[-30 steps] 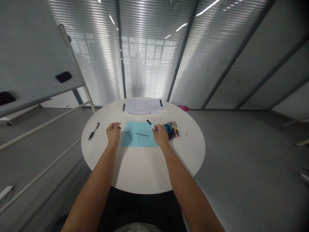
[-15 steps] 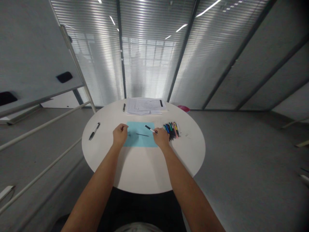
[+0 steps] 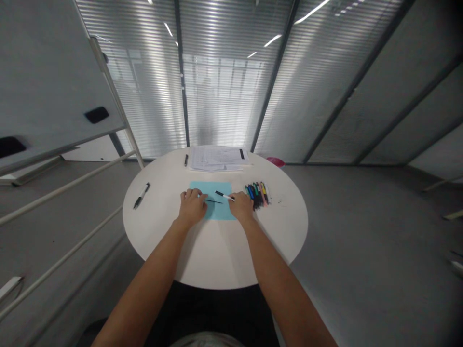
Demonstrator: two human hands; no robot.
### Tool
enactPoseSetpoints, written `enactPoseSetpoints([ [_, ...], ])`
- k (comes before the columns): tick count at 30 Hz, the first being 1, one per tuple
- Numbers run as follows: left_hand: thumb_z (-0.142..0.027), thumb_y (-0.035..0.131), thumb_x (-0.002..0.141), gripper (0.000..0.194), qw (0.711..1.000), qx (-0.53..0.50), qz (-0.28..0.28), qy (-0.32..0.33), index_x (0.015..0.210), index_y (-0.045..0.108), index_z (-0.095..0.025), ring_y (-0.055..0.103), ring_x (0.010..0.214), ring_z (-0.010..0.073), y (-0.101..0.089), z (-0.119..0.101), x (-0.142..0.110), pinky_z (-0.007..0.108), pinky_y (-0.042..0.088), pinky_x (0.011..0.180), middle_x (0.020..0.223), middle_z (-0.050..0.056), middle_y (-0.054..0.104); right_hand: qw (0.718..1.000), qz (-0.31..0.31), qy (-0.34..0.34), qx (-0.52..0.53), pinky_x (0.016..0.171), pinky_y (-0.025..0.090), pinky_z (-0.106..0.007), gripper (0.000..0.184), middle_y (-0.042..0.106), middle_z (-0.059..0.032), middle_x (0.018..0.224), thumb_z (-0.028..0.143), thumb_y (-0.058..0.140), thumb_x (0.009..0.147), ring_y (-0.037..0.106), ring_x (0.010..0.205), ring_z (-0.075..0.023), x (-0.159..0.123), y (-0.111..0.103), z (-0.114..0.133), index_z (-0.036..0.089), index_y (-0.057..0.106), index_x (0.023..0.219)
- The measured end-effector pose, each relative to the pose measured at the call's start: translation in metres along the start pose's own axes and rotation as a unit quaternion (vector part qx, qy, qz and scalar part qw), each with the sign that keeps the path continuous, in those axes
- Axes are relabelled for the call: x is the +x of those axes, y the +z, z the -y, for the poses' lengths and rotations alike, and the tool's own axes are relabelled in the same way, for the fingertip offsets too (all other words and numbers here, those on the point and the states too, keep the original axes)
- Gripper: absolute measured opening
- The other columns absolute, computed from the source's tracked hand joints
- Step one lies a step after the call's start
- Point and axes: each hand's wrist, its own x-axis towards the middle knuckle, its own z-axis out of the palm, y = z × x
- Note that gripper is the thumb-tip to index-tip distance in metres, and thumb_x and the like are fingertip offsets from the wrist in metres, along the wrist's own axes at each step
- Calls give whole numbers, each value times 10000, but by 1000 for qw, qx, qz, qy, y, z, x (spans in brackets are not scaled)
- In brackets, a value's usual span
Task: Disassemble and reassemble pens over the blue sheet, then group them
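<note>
My left hand point(image 3: 192, 207) rests on a pale blue sheet of paper point(image 3: 219, 212), its fingers curled with nothing visible in them. My right hand point(image 3: 240, 206) sits at the sheet's right edge, shut on a white pen with a black end point(image 3: 224, 195). A thin black line point(image 3: 214, 201) runs across the sheet, starting beside my left fingertips. Just right of my right hand lies a row of several coloured pens point(image 3: 256, 195).
The round white table point(image 3: 217, 260) also holds a stack of printed papers point(image 3: 217, 159), a black pen point(image 3: 185, 160) beside them, and a black-and-silver pen point(image 3: 142, 195) at left. A whiteboard point(image 3: 47, 62) stands at left, and a pink object point(image 3: 275, 162) lies beyond the table.
My left hand has moved right across the sheet, covering its dark smudge. The sheet's upper right corner now shows farther right. My right hand has barely moved.
</note>
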Motion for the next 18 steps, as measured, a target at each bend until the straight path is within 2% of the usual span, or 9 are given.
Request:
enactPoseSetpoints([
  [9, -257, 483, 848, 310, 999, 19, 8, 38, 1072, 684, -331, 438, 1100, 301, 11, 9, -1, 508, 259, 937, 1155, 80, 587, 1000, -7, -4, 11, 834, 368, -348, 245, 613, -79, 1048, 321, 515, 858, 505, 1037, -243, 1, 3, -2, 288, 693, 1024],
  [18, -275, 444, 889, 242, 997, 26, 35, 66, 909, 684, -250, 450, 1043, 277, 10, 4, 2, 495, 260, 919, 1037, 77, 623, 1000, -13, -12, 19, 821, 362, -384, 227, 618, -87, 1033, 324, 512, 860, 513, 1026, -267, 1, 5, -3, 282, 691, 993],
])
